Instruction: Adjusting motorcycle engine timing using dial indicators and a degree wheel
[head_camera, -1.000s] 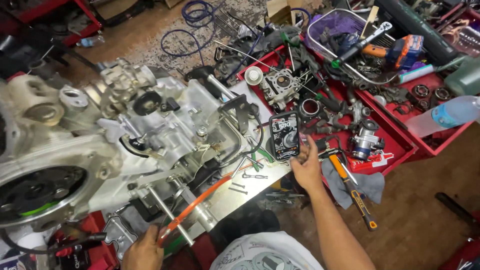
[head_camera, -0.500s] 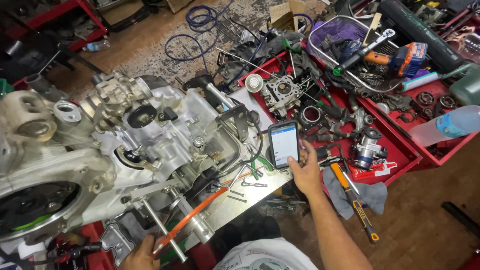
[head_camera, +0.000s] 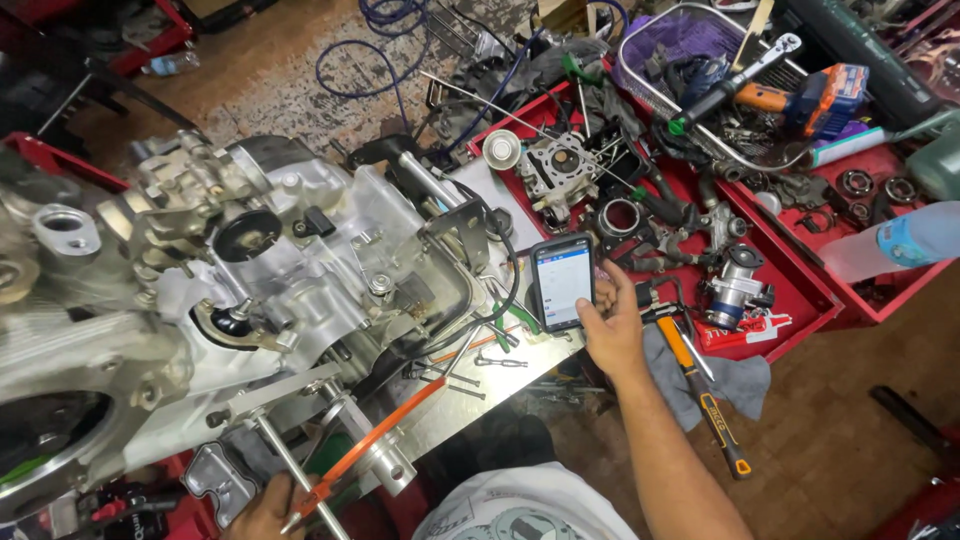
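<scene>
Now my right hand holds the phone upright by its lower edge, screen toward me, just right of the engine. My left hand, low and nearer to me, is closed on the orange tool, whose long axis runs up-right toward the phone.

Cordless drill; grey rag
</scene>
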